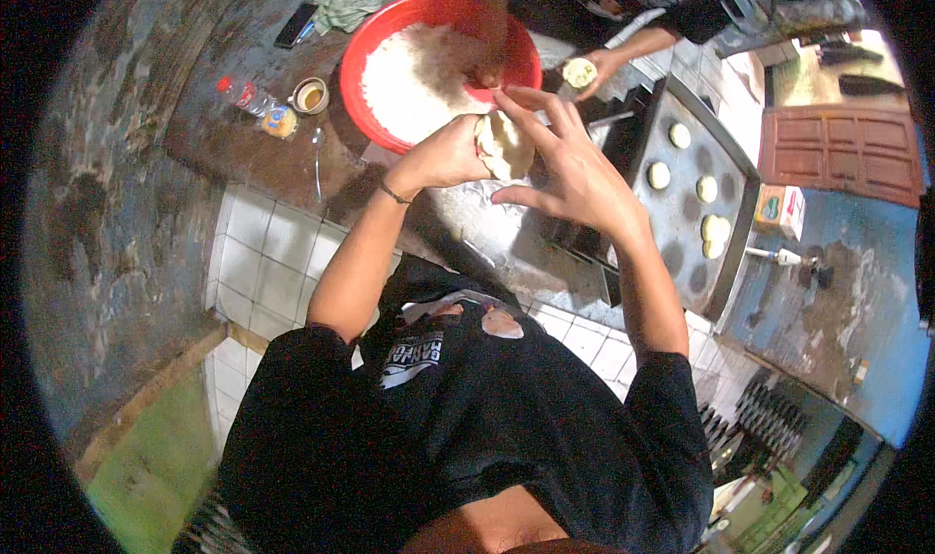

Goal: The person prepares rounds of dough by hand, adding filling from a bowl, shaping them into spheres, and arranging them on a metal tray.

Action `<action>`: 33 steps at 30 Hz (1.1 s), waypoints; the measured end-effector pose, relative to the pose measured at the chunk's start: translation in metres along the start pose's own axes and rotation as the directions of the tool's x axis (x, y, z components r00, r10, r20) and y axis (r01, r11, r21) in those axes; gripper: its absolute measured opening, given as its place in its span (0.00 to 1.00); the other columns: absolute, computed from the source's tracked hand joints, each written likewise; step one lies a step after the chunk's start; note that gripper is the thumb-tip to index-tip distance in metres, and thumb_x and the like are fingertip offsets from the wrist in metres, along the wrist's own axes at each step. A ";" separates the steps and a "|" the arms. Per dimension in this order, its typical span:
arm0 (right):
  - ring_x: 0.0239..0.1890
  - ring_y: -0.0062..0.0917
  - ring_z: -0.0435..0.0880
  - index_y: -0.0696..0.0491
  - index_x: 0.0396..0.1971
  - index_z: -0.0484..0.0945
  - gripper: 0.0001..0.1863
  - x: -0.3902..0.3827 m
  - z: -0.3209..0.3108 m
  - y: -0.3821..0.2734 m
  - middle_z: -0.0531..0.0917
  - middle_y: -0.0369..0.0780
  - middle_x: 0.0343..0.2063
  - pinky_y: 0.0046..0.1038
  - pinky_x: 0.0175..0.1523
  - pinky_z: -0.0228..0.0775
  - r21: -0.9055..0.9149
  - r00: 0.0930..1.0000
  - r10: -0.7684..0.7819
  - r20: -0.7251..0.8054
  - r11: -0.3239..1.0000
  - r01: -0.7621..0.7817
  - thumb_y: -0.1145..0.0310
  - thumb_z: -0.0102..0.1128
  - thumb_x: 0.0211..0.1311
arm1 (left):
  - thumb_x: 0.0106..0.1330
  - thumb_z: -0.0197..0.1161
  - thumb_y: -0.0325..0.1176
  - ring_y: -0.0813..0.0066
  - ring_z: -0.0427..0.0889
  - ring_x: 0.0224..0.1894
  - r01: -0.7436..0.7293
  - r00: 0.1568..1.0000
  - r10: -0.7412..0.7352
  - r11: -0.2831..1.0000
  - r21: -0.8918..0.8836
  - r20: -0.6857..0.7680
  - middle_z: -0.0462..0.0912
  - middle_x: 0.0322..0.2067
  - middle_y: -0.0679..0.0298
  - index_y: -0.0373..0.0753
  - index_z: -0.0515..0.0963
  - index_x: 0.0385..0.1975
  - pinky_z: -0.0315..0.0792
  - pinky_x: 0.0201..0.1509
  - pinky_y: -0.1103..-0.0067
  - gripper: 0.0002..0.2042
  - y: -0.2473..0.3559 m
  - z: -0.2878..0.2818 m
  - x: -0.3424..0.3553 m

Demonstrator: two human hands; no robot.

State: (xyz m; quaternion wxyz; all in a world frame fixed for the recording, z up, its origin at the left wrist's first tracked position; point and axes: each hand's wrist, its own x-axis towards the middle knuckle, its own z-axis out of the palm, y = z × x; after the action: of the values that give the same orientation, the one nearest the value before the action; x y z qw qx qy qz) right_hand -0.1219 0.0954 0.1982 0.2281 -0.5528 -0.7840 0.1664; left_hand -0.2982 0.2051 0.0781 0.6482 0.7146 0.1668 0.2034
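Note:
My left hand [443, 157] is closed around a pale, uneven lump of dough [504, 147], held above the near edge of a red basin. Beside it, my right hand [575, 169] has its fingers spread and thumb apart, curved around the dough's right side; whether a fingertip touches it I cannot tell. White flour [409, 77] fills much of the red basin [356, 116]. Another person's arm [494, 28] reaches down into the basin. A co-worker's hand [606, 70] at the far right of the basin holds a small round pale dough piece [579, 72].
On my right, a dark metal tray [672, 225] bears several pale dough rounds [659, 174]. Left of the basin are a phone [295, 25], a green cloth [348, 7], a red-capped bottle [248, 96], a cup [310, 95] and a spoon [317, 163]. A box [780, 211] stands beyond the tray.

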 end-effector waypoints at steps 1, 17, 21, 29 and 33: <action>0.64 0.50 0.72 0.51 0.71 0.68 0.48 -0.006 -0.006 0.004 0.72 0.50 0.63 0.46 0.67 0.70 0.031 0.999 0.036 0.024 0.999 -0.036 0.53 0.81 0.50 | 0.55 0.78 0.32 0.78 0.85 0.44 -0.007 0.993 0.000 0.998 0.063 0.114 0.88 0.41 0.63 0.34 0.81 0.49 0.79 0.51 0.74 0.22 0.006 0.006 0.007; 0.35 0.27 0.85 0.59 0.45 0.86 0.27 -0.150 -0.049 0.054 0.86 0.44 0.36 0.30 0.43 0.78 0.259 0.803 0.487 -0.344 0.871 -0.418 0.55 0.81 0.52 | 0.60 0.78 0.34 0.76 0.85 0.46 -0.025 0.999 0.032 0.988 0.153 -0.038 0.86 0.44 0.63 0.34 0.75 0.57 0.80 0.49 0.74 0.27 0.061 0.159 0.060; 0.35 0.23 0.87 0.62 0.46 0.85 0.21 -0.187 -0.065 0.084 0.88 0.45 0.40 0.30 0.40 0.80 0.634 0.732 0.641 -0.231 0.669 -0.387 0.61 0.77 0.60 | 0.65 0.75 0.34 0.80 0.82 0.42 -0.002 1.000 0.003 0.990 -0.144 0.004 0.84 0.41 0.68 0.35 0.75 0.57 0.78 0.47 0.79 0.24 0.070 0.196 0.074; 0.61 0.42 0.78 0.52 0.67 0.74 0.43 -0.232 -0.100 0.056 0.75 0.48 0.56 0.41 0.58 0.79 0.327 0.796 0.387 -0.465 0.911 -0.252 0.57 0.82 0.50 | 0.73 0.59 0.31 0.80 0.82 0.46 0.027 0.999 -0.036 0.946 -0.322 -0.023 0.85 0.44 0.64 0.31 0.78 0.54 0.77 0.52 0.79 0.14 0.078 0.246 0.096; 0.50 0.36 0.82 0.51 0.60 0.82 0.35 -0.237 -0.096 0.082 0.81 0.45 0.49 0.37 0.48 0.79 0.038 0.878 0.161 -0.451 0.986 -0.162 0.57 0.82 0.50 | 0.72 0.55 0.31 0.83 0.80 0.40 0.072 0.995 -0.089 0.949 -0.308 -0.040 0.84 0.41 0.66 0.33 0.77 0.54 0.76 0.44 0.82 0.14 0.082 0.268 0.101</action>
State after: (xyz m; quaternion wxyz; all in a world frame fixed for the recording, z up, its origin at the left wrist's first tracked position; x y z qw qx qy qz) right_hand 0.0628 -0.1002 0.1955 0.3894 -0.6399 -0.6606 0.0511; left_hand -0.0774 0.0171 0.1463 0.7542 0.5924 0.1795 0.2193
